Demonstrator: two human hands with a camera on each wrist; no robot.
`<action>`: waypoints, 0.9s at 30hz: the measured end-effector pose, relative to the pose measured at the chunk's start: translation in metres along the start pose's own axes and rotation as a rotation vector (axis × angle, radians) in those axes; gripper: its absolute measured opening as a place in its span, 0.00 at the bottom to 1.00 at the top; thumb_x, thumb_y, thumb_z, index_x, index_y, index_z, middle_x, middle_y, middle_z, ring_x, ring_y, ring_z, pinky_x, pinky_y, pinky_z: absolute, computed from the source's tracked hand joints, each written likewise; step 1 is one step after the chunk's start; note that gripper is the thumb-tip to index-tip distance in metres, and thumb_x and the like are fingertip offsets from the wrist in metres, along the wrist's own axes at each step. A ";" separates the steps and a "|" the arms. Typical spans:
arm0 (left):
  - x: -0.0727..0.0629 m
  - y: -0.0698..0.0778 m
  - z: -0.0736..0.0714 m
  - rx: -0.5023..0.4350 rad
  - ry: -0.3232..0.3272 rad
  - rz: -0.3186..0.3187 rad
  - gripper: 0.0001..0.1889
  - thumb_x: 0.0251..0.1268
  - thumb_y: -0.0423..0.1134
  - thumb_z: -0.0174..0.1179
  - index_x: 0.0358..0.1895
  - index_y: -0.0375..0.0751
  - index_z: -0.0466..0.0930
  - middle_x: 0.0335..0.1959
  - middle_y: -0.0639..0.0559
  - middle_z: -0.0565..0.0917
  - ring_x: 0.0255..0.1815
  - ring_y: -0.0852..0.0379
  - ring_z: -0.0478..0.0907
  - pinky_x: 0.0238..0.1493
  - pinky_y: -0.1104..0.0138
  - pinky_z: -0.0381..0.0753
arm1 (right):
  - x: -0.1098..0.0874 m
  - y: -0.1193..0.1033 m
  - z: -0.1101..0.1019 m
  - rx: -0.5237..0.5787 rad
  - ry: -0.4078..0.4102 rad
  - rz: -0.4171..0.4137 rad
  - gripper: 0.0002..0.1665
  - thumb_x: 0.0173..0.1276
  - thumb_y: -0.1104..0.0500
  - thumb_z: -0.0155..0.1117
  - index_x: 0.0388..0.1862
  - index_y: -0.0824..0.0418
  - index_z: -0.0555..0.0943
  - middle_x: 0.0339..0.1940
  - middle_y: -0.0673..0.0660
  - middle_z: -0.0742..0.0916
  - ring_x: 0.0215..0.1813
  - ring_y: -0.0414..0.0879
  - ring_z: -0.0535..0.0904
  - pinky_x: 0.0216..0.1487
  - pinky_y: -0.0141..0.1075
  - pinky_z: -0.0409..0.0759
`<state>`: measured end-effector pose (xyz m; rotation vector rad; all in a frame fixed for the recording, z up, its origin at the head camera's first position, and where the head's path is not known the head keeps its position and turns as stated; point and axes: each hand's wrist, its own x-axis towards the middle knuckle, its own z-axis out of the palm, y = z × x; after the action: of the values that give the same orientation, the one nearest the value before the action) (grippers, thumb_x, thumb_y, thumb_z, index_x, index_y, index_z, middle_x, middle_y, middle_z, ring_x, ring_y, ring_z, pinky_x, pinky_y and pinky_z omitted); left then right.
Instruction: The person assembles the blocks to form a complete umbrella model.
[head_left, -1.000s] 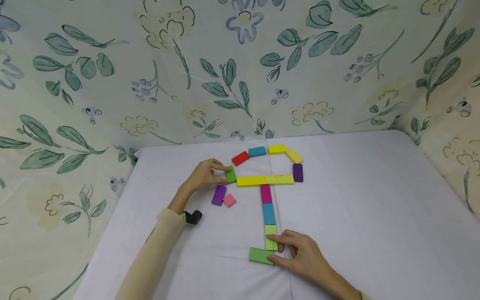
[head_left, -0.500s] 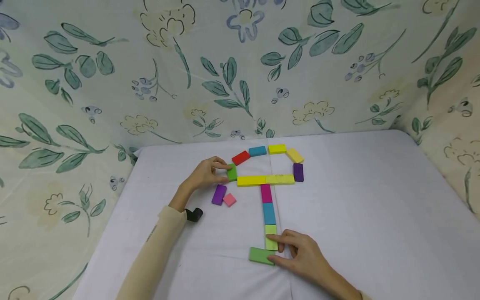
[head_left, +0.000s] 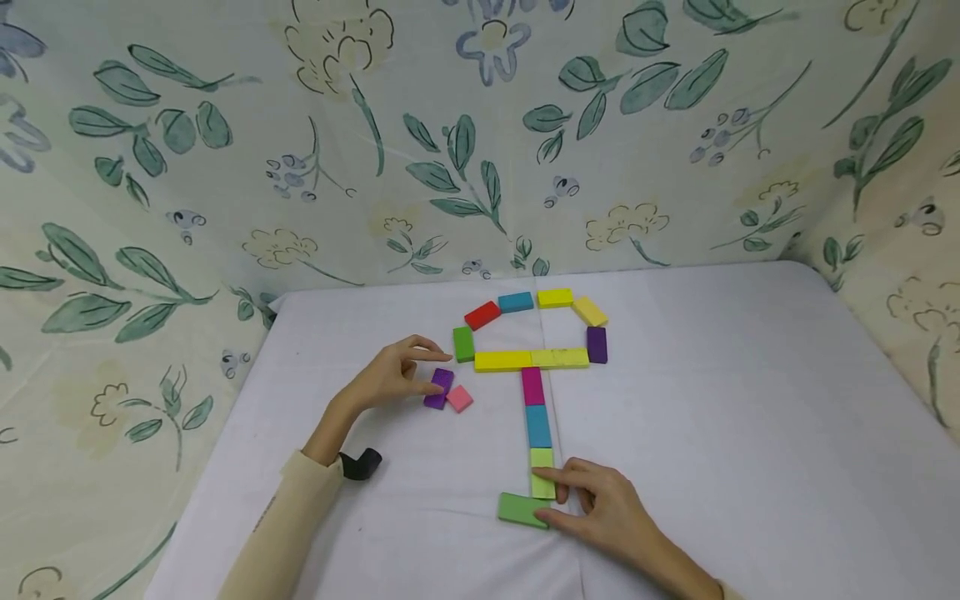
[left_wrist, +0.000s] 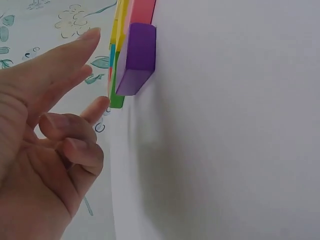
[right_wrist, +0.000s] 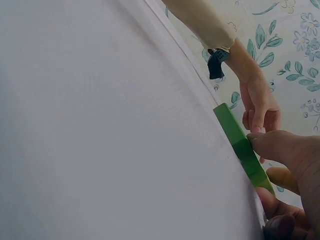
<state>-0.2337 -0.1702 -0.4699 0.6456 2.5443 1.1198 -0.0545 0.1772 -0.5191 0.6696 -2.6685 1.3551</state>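
Observation:
My left hand (head_left: 393, 372) reaches over the table's left side with nothing held. Its thumb tip overlaps the purple block (head_left: 438, 398), and its index finger points near the bright green block (head_left: 463, 344). In the left wrist view, thumb and fingers are spread, apart from the purple block (left_wrist: 141, 47). My right hand (head_left: 607, 508) rests at the front, its index finger on the lime block (head_left: 542, 486) and its thumb on the right end of the green block (head_left: 519, 510). In the right wrist view, the thumb touches the green block (right_wrist: 230, 122).
A pink block (head_left: 460, 399) lies beside the purple one. Two yellow blocks (head_left: 502, 362) form a row, with red (head_left: 482, 315), blue (head_left: 515, 302) and other blocks arched behind. A magenta block (head_left: 532, 387) heads the column below. White cloth (head_left: 712, 417) covers the table; floral fabric hangs behind.
The bright green block was straightened against the yellow row's left end, then let go. My left hand has drawn back toward the purple block. The right hand has stayed put.

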 end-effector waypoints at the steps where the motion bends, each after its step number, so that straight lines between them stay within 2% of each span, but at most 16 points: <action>1: -0.004 -0.002 0.000 -0.001 -0.011 0.006 0.27 0.59 0.42 0.77 0.63 0.51 0.85 0.65 0.49 0.78 0.24 0.55 0.66 0.27 0.71 0.65 | 0.000 0.000 0.000 0.002 -0.001 0.002 0.24 0.55 0.47 0.84 0.52 0.47 0.91 0.27 0.37 0.80 0.22 0.27 0.63 0.21 0.23 0.62; 6: -0.013 -0.009 0.000 -0.026 -0.054 0.028 0.27 0.57 0.39 0.78 0.62 0.53 0.86 0.67 0.50 0.77 0.23 0.57 0.66 0.26 0.72 0.65 | 0.001 -0.001 -0.001 0.000 -0.001 -0.001 0.24 0.54 0.47 0.84 0.52 0.47 0.91 0.27 0.37 0.80 0.21 0.27 0.63 0.20 0.23 0.62; 11: -0.013 -0.013 0.002 -0.053 -0.096 0.050 0.26 0.59 0.35 0.76 0.63 0.55 0.86 0.68 0.50 0.76 0.22 0.57 0.66 0.26 0.72 0.66 | 0.001 0.000 -0.002 0.007 -0.001 0.002 0.24 0.54 0.47 0.84 0.52 0.47 0.91 0.27 0.36 0.80 0.22 0.27 0.63 0.20 0.23 0.62; 14: -0.013 -0.015 0.004 -0.055 -0.103 0.065 0.26 0.59 0.34 0.75 0.63 0.53 0.86 0.68 0.48 0.77 0.22 0.57 0.66 0.26 0.72 0.66 | 0.001 0.000 -0.001 0.015 -0.006 0.004 0.24 0.55 0.47 0.84 0.52 0.47 0.91 0.27 0.37 0.81 0.21 0.28 0.64 0.20 0.23 0.62; 21: -0.014 -0.019 0.005 -0.044 -0.086 0.053 0.26 0.59 0.35 0.76 0.62 0.52 0.86 0.66 0.50 0.78 0.23 0.58 0.66 0.27 0.73 0.66 | 0.001 -0.001 -0.001 0.019 -0.018 0.009 0.24 0.55 0.47 0.84 0.52 0.47 0.91 0.27 0.37 0.81 0.21 0.28 0.64 0.21 0.23 0.62; 27: -0.026 -0.017 0.008 -0.041 -0.010 0.056 0.25 0.58 0.39 0.78 0.60 0.54 0.87 0.65 0.53 0.79 0.23 0.60 0.64 0.29 0.72 0.64 | 0.001 0.001 0.000 0.005 -0.012 0.005 0.24 0.55 0.47 0.84 0.52 0.46 0.91 0.27 0.37 0.81 0.21 0.28 0.64 0.21 0.23 0.62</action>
<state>-0.2127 -0.1889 -0.4862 0.7139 2.5028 1.1801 -0.0561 0.1773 -0.5190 0.6734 -2.6786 1.3643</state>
